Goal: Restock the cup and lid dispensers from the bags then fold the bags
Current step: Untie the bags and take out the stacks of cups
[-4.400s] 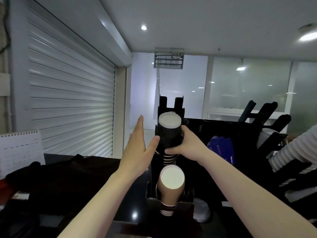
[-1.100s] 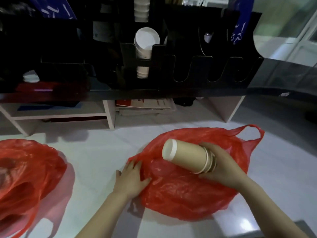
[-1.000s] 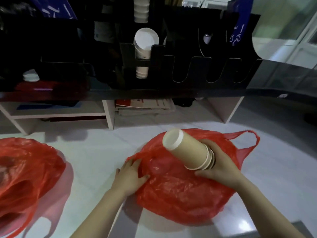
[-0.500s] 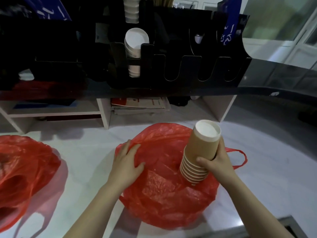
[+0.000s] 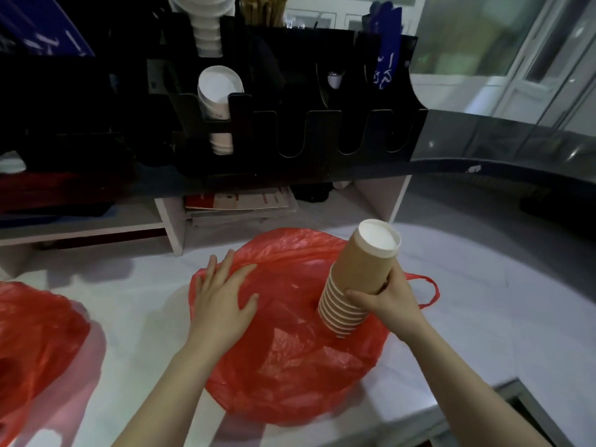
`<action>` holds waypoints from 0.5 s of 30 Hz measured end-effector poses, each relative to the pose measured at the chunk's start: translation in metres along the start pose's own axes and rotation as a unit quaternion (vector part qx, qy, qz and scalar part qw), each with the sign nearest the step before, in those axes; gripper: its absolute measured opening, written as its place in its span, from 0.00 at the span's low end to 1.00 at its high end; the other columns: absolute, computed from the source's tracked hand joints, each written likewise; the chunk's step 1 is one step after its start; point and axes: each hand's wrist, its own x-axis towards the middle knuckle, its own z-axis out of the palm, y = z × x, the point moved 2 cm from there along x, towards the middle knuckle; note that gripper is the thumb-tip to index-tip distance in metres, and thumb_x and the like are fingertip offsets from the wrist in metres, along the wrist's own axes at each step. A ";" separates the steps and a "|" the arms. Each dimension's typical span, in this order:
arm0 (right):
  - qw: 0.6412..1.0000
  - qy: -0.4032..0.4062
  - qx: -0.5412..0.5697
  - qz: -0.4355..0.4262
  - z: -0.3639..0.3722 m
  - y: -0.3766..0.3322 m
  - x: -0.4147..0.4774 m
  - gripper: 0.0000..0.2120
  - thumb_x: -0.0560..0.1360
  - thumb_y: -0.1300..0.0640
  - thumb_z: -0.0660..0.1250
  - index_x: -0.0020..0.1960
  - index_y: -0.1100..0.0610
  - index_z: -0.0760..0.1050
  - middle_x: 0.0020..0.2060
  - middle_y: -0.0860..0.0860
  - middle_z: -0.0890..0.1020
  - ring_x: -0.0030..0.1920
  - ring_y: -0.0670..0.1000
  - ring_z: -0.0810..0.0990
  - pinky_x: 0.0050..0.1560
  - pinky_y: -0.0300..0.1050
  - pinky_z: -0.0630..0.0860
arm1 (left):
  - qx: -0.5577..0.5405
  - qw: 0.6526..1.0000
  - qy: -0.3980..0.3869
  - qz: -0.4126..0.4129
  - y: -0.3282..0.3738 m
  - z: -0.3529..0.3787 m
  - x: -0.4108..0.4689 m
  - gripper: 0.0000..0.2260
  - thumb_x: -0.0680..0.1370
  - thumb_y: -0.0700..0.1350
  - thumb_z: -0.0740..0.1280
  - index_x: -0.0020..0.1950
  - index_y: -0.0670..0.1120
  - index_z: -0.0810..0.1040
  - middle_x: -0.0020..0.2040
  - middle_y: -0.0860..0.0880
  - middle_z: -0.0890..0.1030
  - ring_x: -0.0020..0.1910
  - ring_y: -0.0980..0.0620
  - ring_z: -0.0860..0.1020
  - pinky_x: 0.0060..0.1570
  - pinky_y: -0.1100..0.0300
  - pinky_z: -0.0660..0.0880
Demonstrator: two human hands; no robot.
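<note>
Cups (image 5: 359, 272) in a nested brown stack sat in the grip of the right hand (image 5: 388, 301), its fingers curled around the lower rims. A second before they lay sideways; now they stood nearly upright, base up, over the red bag (image 5: 290, 366). Left hand (image 5: 222, 304) pressed flat, fingers spread, further onto that bag on the white table (image 5: 145, 317), below the black dispenser (image 5: 290, 130).

Café counter (image 5: 145, 301), cup dispenser rack (image 5: 290, 130), stirrers (image 5: 263, 8)

White counter (image 5: 145, 304) carries 2 items. Ctr red bag (image 5: 290, 366) lies flat. Left red bag (image 5: 38, 350) lies crumpled, well apart.
</note>
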 end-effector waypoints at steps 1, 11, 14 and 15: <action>0.999 0.024 0.026 -0.003 -0.002 -0.005 0.002 0.36 0.56 0.50 0.80 0.61 0.46 0.69 0.52 0.44 0.81 0.53 0.47 0.80 0.52 0.52 0.78 | -0.008 1.000 0.003 0.009 0.002 -0.003 0.002 0.23 0.76 0.50 0.66 0.71 0.58 0.68 0.78 0.50 0.54 0.77 0.46 0.46 0.73 0.45 0.46; 0.970 0.056 0.229 -0.058 0.015 -0.096 0.034 0.35 0.59 0.45 0.78 0.63 0.48 0.70 0.53 0.47 0.82 0.54 0.52 0.82 0.46 0.45 0.78 | -0.165 0.983 -0.015 0.074 0.029 -0.039 0.037 0.22 0.77 0.58 0.62 0.71 0.60 0.66 0.73 0.59 0.65 0.73 0.63 0.55 0.72 0.54 0.60; 0.957 0.027 0.277 -0.076 0.036 -0.130 0.046 0.36 0.60 0.49 0.80 0.64 0.49 0.69 0.53 0.47 0.82 0.54 0.52 0.82 0.48 0.49 0.79 | -0.252 0.963 -0.039 0.082 0.032 -0.064 0.045 0.31 0.69 0.67 0.65 0.69 0.71 0.57 0.65 0.77 0.63 0.64 0.76 0.63 0.56 0.76 0.66; 0.954 0.017 0.288 -0.083 0.045 -0.142 0.049 0.38 0.60 0.50 0.81 0.65 0.51 0.68 0.55 0.48 0.81 0.54 0.52 0.81 0.49 0.52 0.79 | -0.246 0.965 -0.026 0.089 0.030 -0.074 0.047 0.35 0.67 0.68 0.66 0.70 0.71 0.54 0.65 0.80 0.58 0.63 0.79 0.59 0.55 0.79 0.64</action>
